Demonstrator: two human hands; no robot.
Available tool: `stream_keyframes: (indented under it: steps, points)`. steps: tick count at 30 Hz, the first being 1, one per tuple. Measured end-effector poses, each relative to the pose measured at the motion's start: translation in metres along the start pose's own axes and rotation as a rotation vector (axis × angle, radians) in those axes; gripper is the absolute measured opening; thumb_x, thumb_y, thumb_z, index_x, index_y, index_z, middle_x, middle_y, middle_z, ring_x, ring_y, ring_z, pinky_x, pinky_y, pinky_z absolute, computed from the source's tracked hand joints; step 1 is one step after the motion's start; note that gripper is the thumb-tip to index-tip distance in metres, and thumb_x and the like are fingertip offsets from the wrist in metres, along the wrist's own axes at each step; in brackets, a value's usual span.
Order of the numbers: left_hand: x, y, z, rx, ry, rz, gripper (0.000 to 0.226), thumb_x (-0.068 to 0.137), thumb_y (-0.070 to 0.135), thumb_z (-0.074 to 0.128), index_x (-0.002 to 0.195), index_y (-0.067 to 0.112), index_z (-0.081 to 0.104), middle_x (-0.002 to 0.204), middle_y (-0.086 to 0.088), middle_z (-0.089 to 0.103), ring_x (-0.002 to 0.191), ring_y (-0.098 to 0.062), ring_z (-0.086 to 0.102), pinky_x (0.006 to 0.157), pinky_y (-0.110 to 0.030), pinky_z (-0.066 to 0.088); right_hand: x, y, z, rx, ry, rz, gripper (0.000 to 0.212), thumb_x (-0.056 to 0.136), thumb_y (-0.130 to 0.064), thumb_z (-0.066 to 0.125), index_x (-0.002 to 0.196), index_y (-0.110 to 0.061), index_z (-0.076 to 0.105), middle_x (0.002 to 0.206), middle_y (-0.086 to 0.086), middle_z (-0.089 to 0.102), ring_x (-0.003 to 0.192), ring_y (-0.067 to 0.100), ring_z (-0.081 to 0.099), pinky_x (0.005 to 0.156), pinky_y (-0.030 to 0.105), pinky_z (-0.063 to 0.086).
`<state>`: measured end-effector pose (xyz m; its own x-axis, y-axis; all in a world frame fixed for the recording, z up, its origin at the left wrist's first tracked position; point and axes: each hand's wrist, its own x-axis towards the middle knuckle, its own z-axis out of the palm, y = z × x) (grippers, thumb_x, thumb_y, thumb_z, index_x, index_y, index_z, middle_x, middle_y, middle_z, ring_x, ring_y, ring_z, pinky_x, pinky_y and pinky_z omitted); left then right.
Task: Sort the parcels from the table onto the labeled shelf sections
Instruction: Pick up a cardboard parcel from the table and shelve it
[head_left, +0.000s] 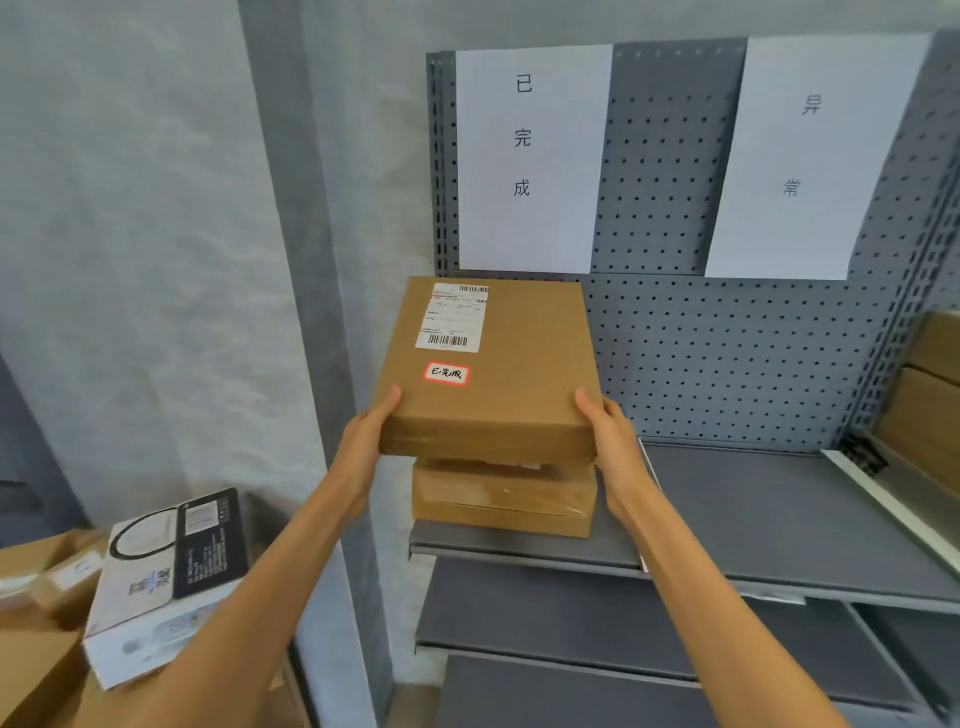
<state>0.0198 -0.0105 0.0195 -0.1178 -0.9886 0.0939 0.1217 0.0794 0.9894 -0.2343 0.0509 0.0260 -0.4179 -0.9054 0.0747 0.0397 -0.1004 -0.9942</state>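
The grey shelf (779, 519) in front of me carries one flat brown parcel (504, 501) at its left end, lying under the white sheet (530, 156) marked 已完成 on the pegboard back; a second sheet (810, 156), marked 异常, hangs further right, and below it the shelf surface is bare grey metal; at the far right edge more brown cartons (930, 395) sit in a neighbouring bay, only partly in view; down at my lower left a white and dark printed box (166, 587) lies on top of other brown cartons (36, 665). I hold a flat cardboard box (488, 364) level between both hands, directly above the parcel already on the shelf; I cannot tell whether the two touch; its top bears a shipping label (454, 317) and a small red-edged sticker (445, 373) reading 已完成; my left hand (366, 436) grips the near left corner, thumb on top; my right hand (608, 436) grips the near right corner the same way.
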Motion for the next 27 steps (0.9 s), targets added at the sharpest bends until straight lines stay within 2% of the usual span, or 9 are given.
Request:
stream_keyframes:
  steps: [5, 8, 12, 15, 16, 18, 20, 22, 27]
  points:
    - [0.025, -0.019, 0.017, 0.019, 0.026, -0.059, 0.070, 0.085, 0.062, 0.054, 0.142, 0.024, 0.044, 0.133, 0.005, 0.056, 0.120, -0.014, 0.053, 0.110, -0.039, 0.037, 0.017, 0.009, -0.013, -0.025, 0.024, 0.028, 0.068, 0.092, -0.052, 0.053, 0.148, -0.017, 0.036, 0.144, 0.001, 0.047, 0.130, 0.021, 0.046, 0.111, 0.046, 0.035]
    - [0.035, -0.030, 0.023, 0.048, 0.051, -0.078, 0.064, 0.087, 0.061, 0.052, 0.139, 0.025, 0.044, 0.129, 0.005, 0.056, 0.113, -0.013, 0.054, 0.103, -0.035, 0.039, 0.022, 0.017, -0.017, -0.052, 0.020, 0.036, 0.065, 0.092, -0.050, 0.054, 0.145, -0.015, 0.041, 0.138, 0.002, 0.053, 0.125, 0.021, 0.051, 0.108, 0.045, 0.039]
    - [0.044, -0.043, 0.026, 0.078, 0.102, -0.121, 0.056, 0.088, 0.062, 0.048, 0.133, 0.028, 0.044, 0.123, 0.005, 0.053, 0.109, -0.014, 0.051, 0.097, -0.035, 0.038, 0.027, 0.027, -0.019, -0.089, 0.023, 0.058, 0.058, 0.091, -0.050, 0.055, 0.137, -0.015, 0.051, 0.129, -0.001, 0.060, 0.115, 0.016, 0.056, 0.101, 0.036, 0.044]
    - [0.048, -0.050, 0.026, 0.107, 0.110, -0.150, 0.062, 0.086, 0.066, 0.048, 0.133, 0.027, 0.046, 0.115, 0.007, 0.056, 0.103, -0.011, 0.054, 0.096, -0.034, 0.038, 0.033, 0.033, -0.019, -0.110, 0.022, 0.066, 0.054, 0.090, -0.053, 0.055, 0.130, -0.017, 0.057, 0.122, -0.005, 0.061, 0.107, 0.013, 0.056, 0.093, 0.032, 0.043]
    - [0.049, -0.051, 0.026, 0.111, 0.116, -0.156, 0.066, 0.084, 0.068, 0.049, 0.134, 0.026, 0.046, 0.111, 0.009, 0.056, 0.098, -0.008, 0.054, 0.095, -0.033, 0.038, 0.035, 0.034, -0.019, -0.120, 0.026, 0.068, 0.054, 0.090, -0.055, 0.055, 0.128, -0.017, 0.057, 0.124, -0.003, 0.061, 0.108, 0.014, 0.055, 0.093, 0.033, 0.043]
    - [0.052, -0.051, 0.025, 0.117, 0.115, -0.168, 0.076, 0.076, 0.074, 0.051, 0.135, 0.027, 0.045, 0.108, 0.010, 0.055, 0.092, -0.004, 0.054, 0.093, -0.032, 0.039, 0.040, 0.036, -0.019, -0.140, 0.040, 0.088, 0.068, 0.088, -0.059, 0.054, 0.136, -0.011, 0.050, 0.135, 0.002, 0.055, 0.120, 0.020, 0.052, 0.104, 0.040, 0.041]
    - [0.056, -0.050, 0.024, 0.114, 0.101, -0.187, 0.083, 0.070, 0.077, 0.052, 0.136, 0.028, 0.044, 0.110, 0.009, 0.055, 0.094, -0.007, 0.055, 0.096, -0.034, 0.040, 0.044, 0.036, -0.019, -0.161, 0.037, 0.109, 0.077, 0.088, -0.062, 0.052, 0.143, -0.010, 0.043, 0.141, 0.006, 0.050, 0.128, 0.024, 0.047, 0.109, 0.046, 0.038]
    - [0.060, -0.051, 0.024, 0.115, 0.099, -0.201, 0.082, 0.075, 0.076, 0.051, 0.139, 0.025, 0.044, 0.113, 0.007, 0.055, 0.101, -0.012, 0.055, 0.100, -0.037, 0.041, 0.048, 0.036, -0.018, -0.181, 0.035, 0.113, 0.077, 0.088, -0.062, 0.052, 0.143, -0.010, 0.043, 0.141, 0.006, 0.050, 0.127, 0.025, 0.047, 0.108, 0.045, 0.038]
    - [0.065, -0.054, 0.025, 0.130, 0.128, -0.218, 0.082, 0.078, 0.076, 0.047, 0.141, 0.023, 0.042, 0.117, 0.005, 0.054, 0.103, -0.015, 0.053, 0.102, -0.039, 0.041, 0.053, 0.035, -0.018, -0.258, 0.035, 0.125, 0.074, 0.088, -0.062, 0.049, 0.140, -0.010, 0.046, 0.137, 0.008, 0.051, 0.123, 0.025, 0.049, 0.102, 0.042, 0.042]
